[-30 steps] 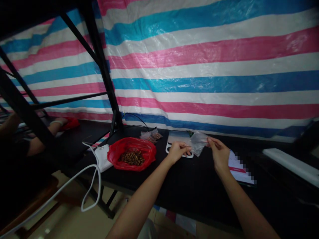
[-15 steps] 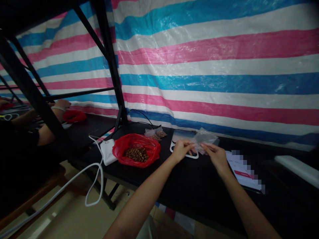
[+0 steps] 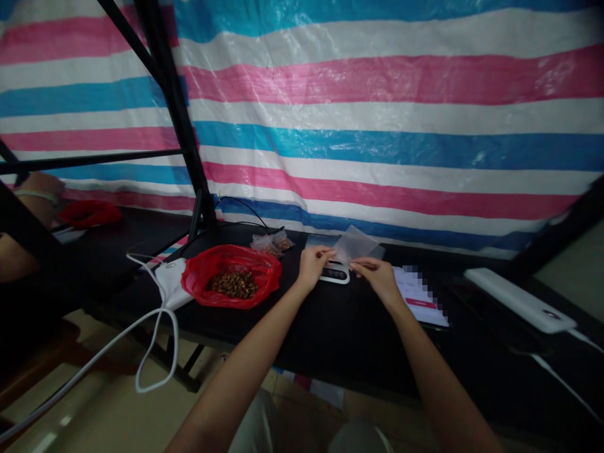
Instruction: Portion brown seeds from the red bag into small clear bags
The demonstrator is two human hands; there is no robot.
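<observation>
I see both hands pinching the clear bag [image 3: 355, 244]: left hand [image 3: 313, 266] on its left edge, right hand [image 3: 377, 281] below, over the scale [image 3: 334, 272].

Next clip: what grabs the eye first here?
The striped pink, blue and white tarp fills the background. On the black table, a red bag of brown bits sits left of centre. The left hand and right hand pinch a clear plastic bag above a small scale.

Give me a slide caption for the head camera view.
Both hands, left hand and right hand, hold a clear plastic bag above a small scale, beside a red bag of brown pieces.
</observation>
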